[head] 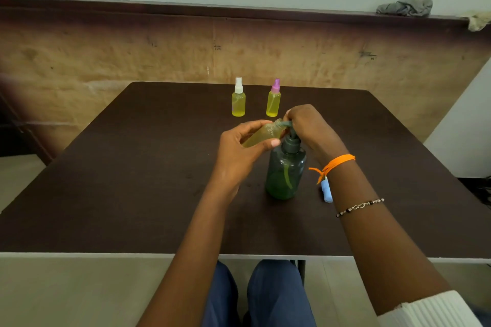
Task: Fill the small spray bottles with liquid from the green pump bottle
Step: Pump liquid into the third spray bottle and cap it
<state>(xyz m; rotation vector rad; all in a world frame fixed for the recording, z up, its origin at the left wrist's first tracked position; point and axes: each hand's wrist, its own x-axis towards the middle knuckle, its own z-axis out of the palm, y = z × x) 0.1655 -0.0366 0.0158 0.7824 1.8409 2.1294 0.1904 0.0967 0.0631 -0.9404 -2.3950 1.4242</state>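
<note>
The green pump bottle (285,170) stands upright in the middle of the dark table (132,180). My right hand (308,125) rests on its pump head, fingers curled over the nozzle. My left hand (239,148) holds an uncapped small bottle (263,135) tilted, its open neck right at the pump spout; it holds yellow liquid. Two capped small spray bottles stand farther back, both with yellow liquid: one with a white cap (238,98), one with a purple cap (273,99).
A light blue spray cap (326,190) lies on the table to the right of the pump bottle, partly hidden by my right wrist. A brown partition stands behind the table, with a grey cloth (406,6) on its top ledge at the right.
</note>
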